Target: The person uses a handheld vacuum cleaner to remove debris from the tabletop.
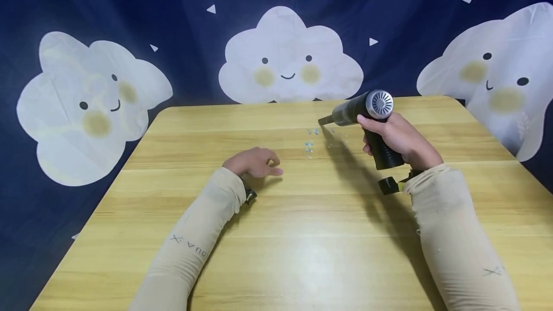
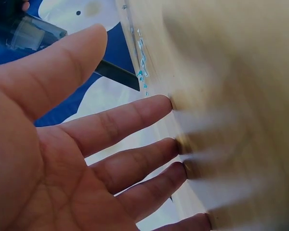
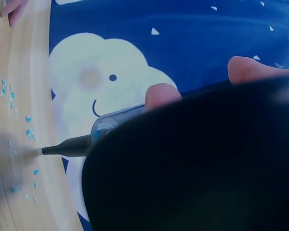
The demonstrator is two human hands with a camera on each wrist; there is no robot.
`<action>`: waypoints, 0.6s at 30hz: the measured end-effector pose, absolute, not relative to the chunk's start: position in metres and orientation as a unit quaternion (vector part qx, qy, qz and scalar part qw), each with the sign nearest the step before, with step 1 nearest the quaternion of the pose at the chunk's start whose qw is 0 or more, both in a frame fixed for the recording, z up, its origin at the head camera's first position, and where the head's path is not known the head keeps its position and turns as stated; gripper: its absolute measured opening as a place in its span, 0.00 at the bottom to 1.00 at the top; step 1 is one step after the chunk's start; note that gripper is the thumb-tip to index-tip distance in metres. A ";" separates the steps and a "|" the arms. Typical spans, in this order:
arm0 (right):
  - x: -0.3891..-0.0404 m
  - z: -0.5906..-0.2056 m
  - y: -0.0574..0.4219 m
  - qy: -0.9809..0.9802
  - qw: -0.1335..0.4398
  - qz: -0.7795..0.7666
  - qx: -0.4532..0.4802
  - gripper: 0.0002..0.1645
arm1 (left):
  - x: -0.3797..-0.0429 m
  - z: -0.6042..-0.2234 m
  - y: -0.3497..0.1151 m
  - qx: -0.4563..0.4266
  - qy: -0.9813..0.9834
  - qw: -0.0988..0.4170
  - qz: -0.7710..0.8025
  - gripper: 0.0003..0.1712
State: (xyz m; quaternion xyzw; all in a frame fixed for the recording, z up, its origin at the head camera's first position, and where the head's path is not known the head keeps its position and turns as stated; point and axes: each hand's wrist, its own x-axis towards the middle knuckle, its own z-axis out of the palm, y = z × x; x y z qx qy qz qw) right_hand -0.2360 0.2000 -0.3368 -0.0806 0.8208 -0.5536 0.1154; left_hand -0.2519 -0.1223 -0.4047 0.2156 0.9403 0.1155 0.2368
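Black plastic clasped in the right grip [image 1: 399,136], in the head view: a vacuum [image 1: 356,110], held by its handle [image 1: 383,152], with long axis running left and sloping down to the bench [image 1: 281,234] toward its far edge. At the low end, a narrow nozzle [image 1: 327,120], just beyond a scatter of blue bits [image 1: 308,144]. Most bits left of the nozzle tip and nearer the person, with fainter specks nearer and to its right. On the near left of the bits, the left grip [image 1: 255,162], fingers apart and around nothing; closer to the scatter than the right grip, yet farther from it than the nozzle. In the left wrist view, a bare palm with fingers [image 2: 113,122] spread, tips at or just over the bench; cannot tell if in contact. Past the thumb [image 2: 79,53], nozzle slanting down to just beside the bits. In the right wrist view, much blocked by dark casing, with two fingertips [image 3: 162,94] showing over its top edge; nozzle tip between bits on either side, touching the bench or barely above, cannot tell which.
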 end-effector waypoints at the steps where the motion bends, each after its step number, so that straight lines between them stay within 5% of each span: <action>1: -0.236 -0.336 0.200 0.821 0.115 -0.553 -0.082 0.28 | -0.252 -0.404 -0.122 0.216 0.941 0.236 0.115 0.29; 18: -0.233 -0.331 0.197 0.823 0.122 -0.548 -0.090 0.28 | -0.254 -0.403 -0.125 0.214 0.941 0.234 0.119 0.26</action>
